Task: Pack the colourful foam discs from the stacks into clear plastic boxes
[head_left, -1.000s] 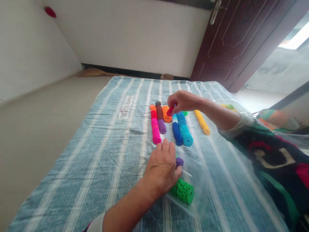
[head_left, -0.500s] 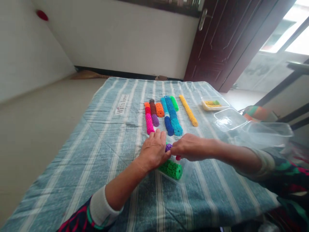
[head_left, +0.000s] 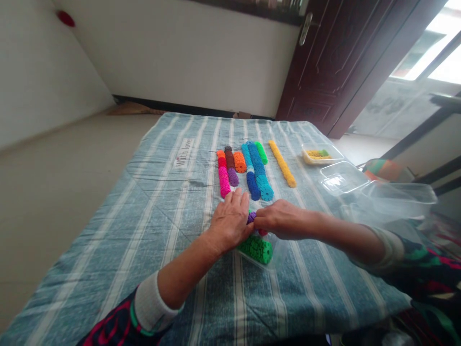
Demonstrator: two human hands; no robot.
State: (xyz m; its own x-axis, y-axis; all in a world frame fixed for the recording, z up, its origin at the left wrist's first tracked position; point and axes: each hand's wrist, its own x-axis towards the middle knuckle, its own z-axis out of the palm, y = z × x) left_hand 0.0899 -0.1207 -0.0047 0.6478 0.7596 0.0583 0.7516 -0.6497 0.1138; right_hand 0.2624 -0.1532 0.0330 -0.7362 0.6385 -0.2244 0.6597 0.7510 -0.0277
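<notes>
Vs. 1 s ago: right hand [head_left: 277, 218] has come back from above the orange stack [head_left: 239, 162], where it pinched something red, and is now at the clear tub [head_left: 281, 255] beside the left hand [head_left: 229, 218]. Vs. half a second ago: almost the same pose, view shifted slightly. Right fingers curled in close; red piece [head_left: 263, 232] shows directly under them, can't tell if gripped or just lying there. Left hand lies over the tub's left side, fingers together and fairly straight, thumb towards the right fingertips; its grip is hidden, can't tell. Purple piece [head_left: 251, 217] sits between the two hands, just left of the right fingertips. Green stack [head_left: 257, 250] lies in the tub, below both hands in view, nearer the wearer. Pink stack [head_left: 224, 181] is just beyond the left fingertips; blue stack [head_left: 258, 168] further out, ahead of the right hand. Yellow stack [head_left: 282, 163] off to the right, apart from the others on the striped cloth [head_left: 173, 240].
</notes>
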